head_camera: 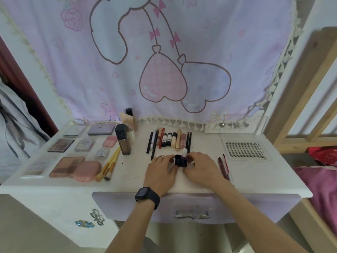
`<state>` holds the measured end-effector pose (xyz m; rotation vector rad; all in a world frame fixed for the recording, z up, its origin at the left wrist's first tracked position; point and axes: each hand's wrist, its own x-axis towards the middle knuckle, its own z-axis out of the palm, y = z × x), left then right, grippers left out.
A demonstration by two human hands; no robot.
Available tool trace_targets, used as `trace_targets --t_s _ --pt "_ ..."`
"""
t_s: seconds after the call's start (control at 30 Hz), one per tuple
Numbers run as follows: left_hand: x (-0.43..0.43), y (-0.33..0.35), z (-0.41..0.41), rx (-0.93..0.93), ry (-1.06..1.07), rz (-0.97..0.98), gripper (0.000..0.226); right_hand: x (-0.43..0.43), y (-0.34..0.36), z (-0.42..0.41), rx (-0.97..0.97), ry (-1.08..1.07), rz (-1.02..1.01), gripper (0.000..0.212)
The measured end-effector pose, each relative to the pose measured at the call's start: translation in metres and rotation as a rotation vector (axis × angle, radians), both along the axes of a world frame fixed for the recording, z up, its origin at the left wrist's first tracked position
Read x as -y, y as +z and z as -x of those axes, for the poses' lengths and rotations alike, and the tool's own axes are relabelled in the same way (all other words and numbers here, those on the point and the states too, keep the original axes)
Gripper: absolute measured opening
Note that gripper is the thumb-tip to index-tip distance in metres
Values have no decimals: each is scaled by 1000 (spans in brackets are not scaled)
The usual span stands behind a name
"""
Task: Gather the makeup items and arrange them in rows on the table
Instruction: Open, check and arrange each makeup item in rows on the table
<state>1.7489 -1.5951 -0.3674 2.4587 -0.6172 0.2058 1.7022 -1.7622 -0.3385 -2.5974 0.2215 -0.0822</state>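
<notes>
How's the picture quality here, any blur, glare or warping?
Head view: soft, even light, no strong glare; faint shadows under the left hand and right hand; wide-angle warping curves the table edge and wooden frame; corners smear, while the black tube and purple bottle they hold look fairly sharp.

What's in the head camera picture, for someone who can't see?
The left hand holds a black tube, the right hand a purple tube, upright on a white table. Behind lies a row of pencils; palettes lie left.
</notes>
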Motion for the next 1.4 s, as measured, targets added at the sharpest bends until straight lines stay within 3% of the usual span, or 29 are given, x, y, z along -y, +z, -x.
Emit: trace_targets --t_s 0.17,0.4,0.7,0.93,1.13,1.27,1.4 --pt "4 0 7 104 24 -144 37 24 9 -9 74 -61 8 52" --pt "5 -2 8 71 29 -213 47 31 15 -37 -126 28 425 62" --pt "6 -3 6 23 1 -246 55 38 12 -37 17 -66 491 33" --pt "6 -3 6 19 1 -231 55 33 22 -49 -60 -152 467 13" --pt "6 -2 6 21 -1 -214 55 41 31 -52 -103 -273 124 8" --pt "6 -3 6 27 2 -198 55 50 34 -25 19 -285 -190 27" --pt "6 -3 7 35 14 -114 55 43 29 28 196 -284 -537 20"
